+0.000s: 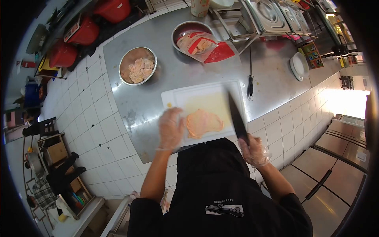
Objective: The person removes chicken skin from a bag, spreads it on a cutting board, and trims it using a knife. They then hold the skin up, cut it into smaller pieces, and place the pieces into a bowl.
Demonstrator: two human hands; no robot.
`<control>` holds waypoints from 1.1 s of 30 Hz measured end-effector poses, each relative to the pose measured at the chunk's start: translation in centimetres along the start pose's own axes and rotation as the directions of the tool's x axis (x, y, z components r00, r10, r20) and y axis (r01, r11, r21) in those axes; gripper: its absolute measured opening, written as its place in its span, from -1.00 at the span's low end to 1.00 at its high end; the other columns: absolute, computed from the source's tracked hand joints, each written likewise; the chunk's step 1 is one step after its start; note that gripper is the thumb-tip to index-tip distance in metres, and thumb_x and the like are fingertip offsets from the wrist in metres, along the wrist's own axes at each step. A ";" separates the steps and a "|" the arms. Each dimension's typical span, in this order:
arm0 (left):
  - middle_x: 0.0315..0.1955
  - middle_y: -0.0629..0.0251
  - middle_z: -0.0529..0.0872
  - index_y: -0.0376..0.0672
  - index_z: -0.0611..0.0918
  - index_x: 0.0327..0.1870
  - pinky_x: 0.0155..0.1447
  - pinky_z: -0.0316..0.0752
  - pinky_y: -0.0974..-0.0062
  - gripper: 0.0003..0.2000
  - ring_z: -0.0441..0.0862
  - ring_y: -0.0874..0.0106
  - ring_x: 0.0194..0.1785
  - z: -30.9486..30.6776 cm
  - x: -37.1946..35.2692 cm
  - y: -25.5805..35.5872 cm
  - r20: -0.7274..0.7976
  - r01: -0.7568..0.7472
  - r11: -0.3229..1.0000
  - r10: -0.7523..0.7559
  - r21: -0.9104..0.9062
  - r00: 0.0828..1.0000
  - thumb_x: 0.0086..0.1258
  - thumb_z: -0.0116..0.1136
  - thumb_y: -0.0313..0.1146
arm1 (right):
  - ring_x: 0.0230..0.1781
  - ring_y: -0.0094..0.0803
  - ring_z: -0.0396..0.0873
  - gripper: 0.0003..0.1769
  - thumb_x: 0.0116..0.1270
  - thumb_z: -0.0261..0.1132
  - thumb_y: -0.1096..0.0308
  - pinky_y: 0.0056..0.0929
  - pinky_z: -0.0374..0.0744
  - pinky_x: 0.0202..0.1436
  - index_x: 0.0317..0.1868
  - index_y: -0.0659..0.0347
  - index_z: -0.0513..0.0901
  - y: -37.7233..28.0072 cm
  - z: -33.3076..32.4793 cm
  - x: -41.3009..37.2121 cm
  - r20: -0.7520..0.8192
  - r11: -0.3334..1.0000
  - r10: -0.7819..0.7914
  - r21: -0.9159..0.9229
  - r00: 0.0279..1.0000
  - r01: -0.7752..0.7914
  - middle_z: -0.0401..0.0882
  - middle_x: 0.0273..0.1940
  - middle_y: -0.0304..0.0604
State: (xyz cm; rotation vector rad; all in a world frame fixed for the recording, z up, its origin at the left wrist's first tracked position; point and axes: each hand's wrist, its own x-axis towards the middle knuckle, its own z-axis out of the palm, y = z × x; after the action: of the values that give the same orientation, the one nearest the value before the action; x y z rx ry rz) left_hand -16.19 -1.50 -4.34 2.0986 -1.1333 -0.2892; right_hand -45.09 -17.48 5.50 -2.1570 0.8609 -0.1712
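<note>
A flat piece of raw chicken (204,123) lies on the white cutting board (177,94) in front of me. My left hand (171,127), in a clear plastic glove, is at the board's left edge beside the chicken; its fingers are apart and nothing shows in them. In my gloved right hand (254,151) is a large knife (236,114), its handle gripped and its dark blade pointing up and away over the board's right side. The blade looks slightly blurred and stands apart from the chicken.
Beyond the board, a steel bowl (122,68) holds cut chicken pieces. Another steel bowl (176,29) carries a red-and-clear bag (201,45) of chicken. A black-handled sharpening rod (250,85) and white plates (299,66) lie rightward on the steel table (138,122). Lidded steel pans (268,15) stand behind.
</note>
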 end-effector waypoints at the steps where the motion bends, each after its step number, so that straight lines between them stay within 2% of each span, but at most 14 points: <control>1: 0.13 0.09 0.71 -0.20 0.68 0.18 0.41 0.44 0.05 -0.66 0.63 0.06 0.26 1.7 -1.4 0.8 0.100 -0.078 0.997 0.077 0.006 0.992 0.41 0.31 -0.39 | -0.55 0.17 0.59 -0.87 0.53 0.32 0.44 0.00 0.48 -0.49 -0.15 0.35 0.59 2.4 0.8 -0.9 0.083 0.999 -0.001 -0.040 0.997 0.005 0.58 -0.54 0.10; 4: 0.32 0.04 0.60 -0.18 0.63 0.31 0.49 0.36 -0.01 -0.57 0.52 0.03 0.40 4.2 -4.1 4.6 0.229 -0.186 0.981 0.167 0.064 0.959 0.43 0.27 -0.35 | -0.55 0.18 0.57 -0.89 0.53 0.29 0.48 0.00 0.47 -0.49 -0.18 0.36 0.57 1.5 -0.1 -3.9 -0.003 0.996 -0.022 0.081 1.000 0.022 0.57 -0.53 0.13; 6: 0.40 0.02 0.55 -0.17 0.60 0.38 0.49 0.34 -0.02 -0.51 0.48 0.01 0.44 4.7 -6.0 6.0 0.230 -0.169 0.978 0.137 0.125 0.964 0.42 0.28 -0.35 | -0.57 -0.02 0.59 -0.91 0.53 0.25 0.53 -0.14 0.51 -0.52 -0.21 0.31 0.55 1.4 -1.1 -6.5 -0.138 0.980 -0.183 0.052 0.973 0.192 0.58 -0.53 0.01; 9: 0.45 -0.01 0.50 -0.17 0.56 0.45 0.48 0.32 -0.03 -0.45 0.44 -0.02 0.48 5.0 -7.3 5.5 0.167 -0.144 0.963 0.107 0.227 0.980 0.41 0.30 -0.35 | -0.55 -0.28 0.59 -0.88 0.53 0.24 0.52 -0.22 0.57 -0.50 -0.26 0.25 0.57 0.2 -1.5 -8.5 -0.491 0.855 -0.309 0.232 0.815 0.464 0.61 -0.48 -0.16; 10: 0.45 -0.01 0.51 -0.19 0.56 0.45 0.48 0.31 -0.03 -0.45 0.44 -0.03 0.48 4.8 -7.8 5.1 0.144 -0.136 0.956 0.101 0.260 0.985 0.42 0.28 -0.32 | -0.55 -0.25 0.59 -0.89 0.53 0.24 0.51 -0.17 0.57 -0.51 -0.25 0.24 0.61 1.0 -1.5 -8.8 -0.521 0.831 -0.377 0.174 0.766 0.528 0.63 -0.44 -0.11; 12: 0.45 -0.02 0.52 -0.20 0.56 0.45 0.49 0.31 -0.04 -0.45 0.44 -0.03 0.48 4.2 -8.1 4.9 0.133 -0.115 0.936 0.074 0.334 0.988 0.44 0.26 -0.28 | -0.55 -0.17 0.60 -0.92 0.53 0.25 0.48 -0.14 0.59 -0.47 -0.19 0.23 0.64 2.8 -0.5 -9.0 -0.470 0.851 -0.404 0.121 0.785 0.511 0.65 -0.42 -0.09; 14: 0.44 -0.02 0.53 -0.21 0.56 0.45 0.50 0.30 -0.05 -0.45 0.44 -0.03 0.48 3.6 -8.6 5.1 0.154 -0.077 0.906 0.013 0.416 0.988 0.46 0.25 -0.25 | -0.47 0.05 0.66 -0.88 0.54 0.29 0.36 -0.03 0.63 -0.33 -0.12 0.26 0.64 1.1 -0.3 -8.7 -0.385 0.985 -0.170 -0.082 0.907 0.150 0.68 -0.42 0.08; 16: 0.41 -0.02 0.56 -0.25 0.58 0.40 0.49 0.31 -0.04 -0.48 0.46 -0.02 0.46 3.0 -9.0 5.5 0.135 -0.042 0.883 -0.025 0.467 0.990 0.45 0.26 -0.24 | -0.48 0.04 0.68 -0.86 0.52 0.31 0.38 0.01 0.63 -0.35 -0.06 0.27 0.61 5.6 3.4 -8.6 -0.098 0.992 -0.063 -0.118 0.993 0.052 0.68 -0.46 0.04; 21: 0.30 -0.03 0.63 -0.25 0.63 0.28 0.43 0.40 0.05 -0.58 0.55 0.01 0.36 1.0 -8.8 6.4 0.007 -0.021 0.937 0.019 0.350 1.000 0.45 0.30 -0.31 | -0.50 -0.04 0.74 -0.81 0.49 0.27 0.36 -0.02 0.66 -0.38 0.00 0.28 0.59 6.6 6.7 -11.8 0.054 0.939 0.044 -0.342 0.998 -0.023 0.73 -0.47 -0.05; 24: 0.12 -0.02 0.69 -0.27 0.62 0.20 0.25 0.54 0.09 -0.66 0.67 0.06 0.13 0.2 -6.3 7.8 -0.096 -0.097 0.982 0.113 0.161 0.989 0.46 0.30 -0.41 | -0.47 -0.06 0.77 -0.76 0.49 0.23 0.34 -0.03 0.66 -0.36 0.05 0.30 0.58 5.0 6.3 -11.5 0.006 0.914 -0.014 -0.404 1.000 0.015 0.75 -0.46 -0.05; 25: -0.06 0.04 0.72 -0.26 0.64 0.13 0.11 0.59 0.15 -0.71 0.70 0.11 -0.04 0.2 -4.9 8.7 -0.160 -0.166 0.979 0.184 0.119 0.970 0.43 0.30 -0.48 | -0.45 -0.06 0.78 -0.74 0.50 0.21 0.33 -0.04 0.67 -0.35 0.08 0.30 0.57 4.0 6.7 -11.1 -0.032 0.916 -0.046 -0.401 0.998 0.029 0.75 -0.45 -0.05; 28: -0.14 0.06 0.74 -0.25 0.68 0.08 0.06 0.60 0.18 -0.75 0.71 0.13 -0.11 0.3 -1.1 9.4 -0.198 -0.185 0.982 0.185 0.019 0.962 0.41 0.32 -0.49 | -0.42 -0.07 0.79 -0.70 0.48 0.20 0.36 -0.03 0.68 -0.29 0.12 0.34 0.53 2.2 8.4 -8.4 -0.182 0.942 -0.102 -0.335 0.978 0.036 0.76 -0.43 -0.03; 31: -0.13 0.09 0.75 -0.28 0.71 0.01 0.10 0.60 0.26 -0.80 0.72 0.19 -0.08 0.9 2.7 11.1 -0.206 -0.371 0.929 0.365 0.010 0.908 0.43 0.32 -0.46 | -0.37 -0.07 0.81 -0.70 0.48 0.19 0.37 -0.05 0.69 -0.24 0.12 0.37 0.50 1.3 9.3 -5.6 -0.098 0.957 -0.089 -0.284 0.991 0.058 0.76 -0.40 -0.01; 33: -0.09 0.08 0.74 -0.27 0.71 0.01 0.14 0.59 0.25 -0.80 0.72 0.17 -0.03 2.2 5.4 10.9 -0.092 -0.467 0.883 0.462 -0.050 0.882 0.44 0.31 -0.45 | -0.37 -0.07 0.81 -0.72 0.47 0.19 0.38 -0.06 0.69 -0.24 0.09 0.36 0.51 0.5 9.9 -3.8 0.008 0.951 0.030 -0.307 1.000 -0.026 0.76 -0.40 -0.01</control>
State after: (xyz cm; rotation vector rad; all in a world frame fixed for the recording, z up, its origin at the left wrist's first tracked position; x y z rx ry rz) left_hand -21.05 -10.70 2.34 1.6919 -1.5108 -0.0158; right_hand -44.43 -9.12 -0.94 -2.4285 0.9626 -0.0082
